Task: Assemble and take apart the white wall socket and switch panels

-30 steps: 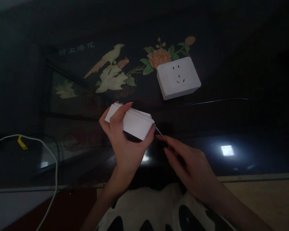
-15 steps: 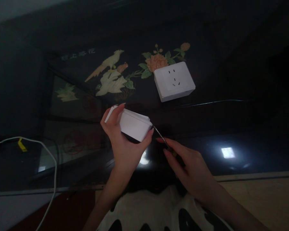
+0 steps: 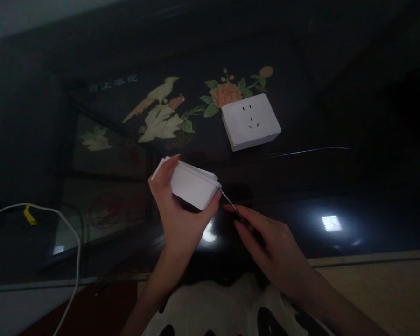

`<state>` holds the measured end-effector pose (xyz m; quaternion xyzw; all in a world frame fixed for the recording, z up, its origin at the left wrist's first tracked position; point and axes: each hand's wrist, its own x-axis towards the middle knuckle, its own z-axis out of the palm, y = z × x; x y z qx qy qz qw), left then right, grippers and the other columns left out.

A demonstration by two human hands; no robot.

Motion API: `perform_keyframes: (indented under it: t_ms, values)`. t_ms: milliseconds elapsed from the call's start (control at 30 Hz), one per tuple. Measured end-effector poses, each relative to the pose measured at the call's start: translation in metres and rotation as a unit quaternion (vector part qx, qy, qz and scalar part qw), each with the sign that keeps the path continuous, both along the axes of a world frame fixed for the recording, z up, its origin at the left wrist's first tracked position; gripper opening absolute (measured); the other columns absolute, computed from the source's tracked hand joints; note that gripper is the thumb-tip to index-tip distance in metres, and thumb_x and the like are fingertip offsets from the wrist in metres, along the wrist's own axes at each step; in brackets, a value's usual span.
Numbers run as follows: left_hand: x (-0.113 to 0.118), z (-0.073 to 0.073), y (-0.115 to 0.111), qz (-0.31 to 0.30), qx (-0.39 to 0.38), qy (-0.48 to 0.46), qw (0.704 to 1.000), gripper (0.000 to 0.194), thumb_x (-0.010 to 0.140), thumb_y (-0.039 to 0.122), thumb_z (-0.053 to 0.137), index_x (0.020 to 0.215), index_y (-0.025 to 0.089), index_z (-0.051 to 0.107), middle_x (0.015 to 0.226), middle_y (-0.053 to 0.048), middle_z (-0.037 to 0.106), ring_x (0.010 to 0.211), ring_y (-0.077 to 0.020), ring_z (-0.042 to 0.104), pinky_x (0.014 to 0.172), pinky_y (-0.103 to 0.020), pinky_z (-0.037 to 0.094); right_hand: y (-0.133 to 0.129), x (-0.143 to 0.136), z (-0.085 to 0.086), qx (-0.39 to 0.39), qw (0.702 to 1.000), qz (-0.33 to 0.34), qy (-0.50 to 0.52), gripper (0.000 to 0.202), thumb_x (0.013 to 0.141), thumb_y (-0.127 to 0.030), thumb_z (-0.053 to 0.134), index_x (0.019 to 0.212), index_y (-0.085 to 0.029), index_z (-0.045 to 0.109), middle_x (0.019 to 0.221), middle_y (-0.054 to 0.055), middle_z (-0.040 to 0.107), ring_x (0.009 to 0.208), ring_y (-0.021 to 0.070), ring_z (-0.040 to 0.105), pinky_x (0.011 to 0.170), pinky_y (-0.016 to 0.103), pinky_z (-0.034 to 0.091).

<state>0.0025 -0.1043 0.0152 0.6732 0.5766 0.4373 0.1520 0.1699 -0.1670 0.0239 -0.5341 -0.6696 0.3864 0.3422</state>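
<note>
My left hand (image 3: 178,214) is closed around a white socket box (image 3: 192,185), thumb on the near right corner and fingers over the left end. The box is tilted on its side, and a thin seam runs between its cover plate and its body. In my right hand (image 3: 269,242) is a screwdriver (image 3: 231,203) with a thin metal shaft and a dark handle mostly hidden by the fingers. Its tip meets the box at the right end of the seam. Beyond the hands, a second white wall socket (image 3: 252,120) on its box lies with its slots facing up.
The glossy dark table (image 3: 336,186) has a bird and flower inlay (image 3: 161,121) and reflects light. A white cable (image 3: 77,247) with a yellow tag (image 3: 30,215) hangs over the left front edge. A thin clear strand (image 3: 311,150) lies right of the second socket.
The hands keep their grip, with the screwdriver tip still at the box's right corner. The whole view has shifted slightly; the second socket has stayed in place on the table.
</note>
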Motion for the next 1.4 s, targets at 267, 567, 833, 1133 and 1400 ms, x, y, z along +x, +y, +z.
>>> perform_keyframes:
  t_ms: [267, 567, 833, 1133, 1400]
  values:
    - [0.000, 0.001, 0.000, 0.001, -0.008, 0.000, 1.000, 0.082, 0.063, 0.027, 0.084, 0.134, 0.027, 0.043, 0.131, -0.008, 0.046, 0.125, -0.0326, 0.050, 0.109, -0.052, 0.040, 0.000, 0.001, -0.001, 0.001, 1.000, -0.010, 0.019, 0.029, 0.097, -0.016, 0.047, 0.119, -0.010, 0.063, 0.107, 0.010, 0.077, 0.089, 0.0148, 0.075, 0.082, 0.026, 0.061]
    - [0.004, 0.003, -0.002, 0.015, 0.008, 0.007, 1.000, 0.072, 0.064, 0.029, 0.085, 0.126, 0.024, 0.050, 0.123, -0.007, 0.049, 0.119, -0.0292, 0.052, 0.106, -0.049, 0.041, 0.004, 0.002, -0.004, 0.089, 0.991, 0.000, -0.101, 0.031, 0.098, -0.014, 0.040, 0.119, -0.008, 0.063, 0.101, 0.014, 0.078, 0.080, 0.0192, 0.077, 0.069, 0.028, 0.064]
    - [0.007, 0.001, -0.005, 0.020, -0.002, 0.004, 1.000, 0.067, 0.067, 0.024, 0.081, 0.126, 0.024, 0.050, 0.123, -0.008, 0.051, 0.121, -0.0309, 0.049, 0.105, -0.052, 0.041, 0.004, 0.000, -0.002, 0.119, 0.981, -0.004, -0.152, 0.036, 0.100, -0.014, 0.034, 0.116, -0.003, 0.064, 0.099, 0.018, 0.078, 0.071, 0.0205, 0.077, 0.065, 0.030, 0.065]
    - [0.007, -0.003, -0.007, 0.023, 0.018, 0.024, 0.999, 0.065, 0.068, 0.025, 0.081, 0.126, 0.025, 0.052, 0.123, -0.008, 0.050, 0.120, -0.0308, 0.049, 0.102, -0.051, 0.044, 0.000, -0.007, -0.005, 0.044, 0.996, -0.030, -0.067, 0.035, 0.096, -0.012, 0.039, 0.123, -0.012, 0.061, 0.104, 0.012, 0.078, 0.087, 0.0190, 0.077, 0.075, 0.029, 0.064]
    - [0.009, -0.002, -0.004, 0.024, 0.047, 0.034, 0.998, 0.061, 0.067, 0.023, 0.080, 0.121, 0.026, 0.054, 0.118, -0.007, 0.048, 0.115, -0.0299, 0.051, 0.095, -0.048, 0.049, 0.001, -0.017, -0.002, -0.054, 0.997, -0.042, 0.019, 0.034, 0.097, -0.017, 0.037, 0.122, -0.019, 0.061, 0.055, -0.004, 0.063, 0.050, 0.0153, 0.067, 0.057, 0.026, 0.060]
